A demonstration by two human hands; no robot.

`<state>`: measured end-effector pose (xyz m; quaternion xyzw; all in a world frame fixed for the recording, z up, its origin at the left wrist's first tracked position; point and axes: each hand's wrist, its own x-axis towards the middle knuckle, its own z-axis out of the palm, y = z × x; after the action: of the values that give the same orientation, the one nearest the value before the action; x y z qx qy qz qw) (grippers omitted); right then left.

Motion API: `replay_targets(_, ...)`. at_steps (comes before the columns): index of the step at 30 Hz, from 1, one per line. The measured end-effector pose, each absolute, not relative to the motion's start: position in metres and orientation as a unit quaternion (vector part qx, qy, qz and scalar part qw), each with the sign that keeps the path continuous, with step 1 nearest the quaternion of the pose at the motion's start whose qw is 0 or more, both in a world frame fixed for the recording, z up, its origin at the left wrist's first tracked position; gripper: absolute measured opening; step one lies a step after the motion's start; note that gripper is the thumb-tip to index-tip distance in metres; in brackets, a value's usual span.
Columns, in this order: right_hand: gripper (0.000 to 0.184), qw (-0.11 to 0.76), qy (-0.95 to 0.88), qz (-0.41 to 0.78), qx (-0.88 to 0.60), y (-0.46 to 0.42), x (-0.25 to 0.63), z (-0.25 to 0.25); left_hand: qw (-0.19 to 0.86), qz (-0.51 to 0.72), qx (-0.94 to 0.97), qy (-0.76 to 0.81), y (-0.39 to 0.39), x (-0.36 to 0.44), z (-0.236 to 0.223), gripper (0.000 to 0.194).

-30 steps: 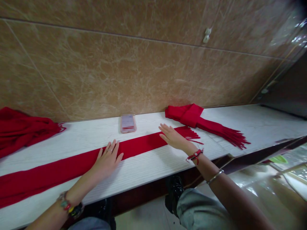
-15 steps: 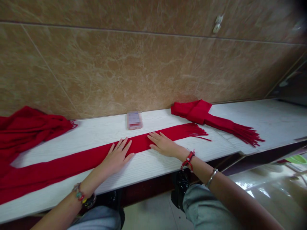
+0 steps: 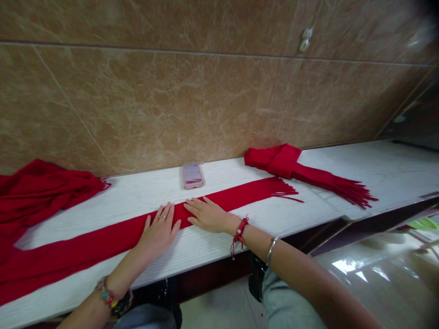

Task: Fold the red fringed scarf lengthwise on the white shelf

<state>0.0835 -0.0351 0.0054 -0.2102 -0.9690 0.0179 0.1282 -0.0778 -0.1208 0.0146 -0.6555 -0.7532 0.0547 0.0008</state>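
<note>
A long red scarf [image 3: 103, 238] lies flat in a narrow strip along the white counter, its fringe spread at the right end. My left hand [image 3: 159, 235] rests on it with fingers stretched out and a ring on one finger. Just to the right, my right hand [image 3: 207, 214] also lies flat on the cloth, fingers extended. Neither hand grips anything. At the left, the strip runs toward a bunched heap of red cloth [image 3: 44, 194]; whether they are one piece I cannot tell.
Against the wall at the right lies another red scarf [image 3: 274, 160], folded over, with its fringe hanging loose. A phone [image 3: 192, 176] sits on the white counter [image 3: 343, 157] behind my hands. Tiled wall [image 3: 171, 105] borders the back; a green basin [image 3: 423, 224] is far right.
My right hand has slid left along the scarf, closer to my left hand. My left hand has shifted slightly left. The scarf has stayed in nearly the same place.
</note>
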Motion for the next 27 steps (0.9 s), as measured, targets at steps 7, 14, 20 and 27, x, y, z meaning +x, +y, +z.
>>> replay_targets(7, 0.050, 0.090, -0.950, -0.023, -0.297, 0.007, 0.163, -0.003, -0.019, 0.059, -0.638, -0.768, -0.123, -0.083, 0.013, 0.062)
replay_targets(14, 0.046, 0.055, -0.889, -0.088, -0.447, 0.054, 0.269, -0.020, -0.049, 0.088, -0.613, -0.783, -0.119, -0.076, 0.023, 0.061)
replay_targets(20, 0.045, 0.081, -0.863, -0.078, -0.492, 0.057, 0.270, -0.002, 0.054, 0.086, -0.650, -0.753, -0.117, -0.059, 0.027, 0.057)
replay_targets(27, 0.048, 0.137, -0.949, -0.017, -0.284, 0.004, 0.142, 0.023, -0.004, 0.037, -0.673, -0.739, -0.109, -0.050, 0.022, 0.064)
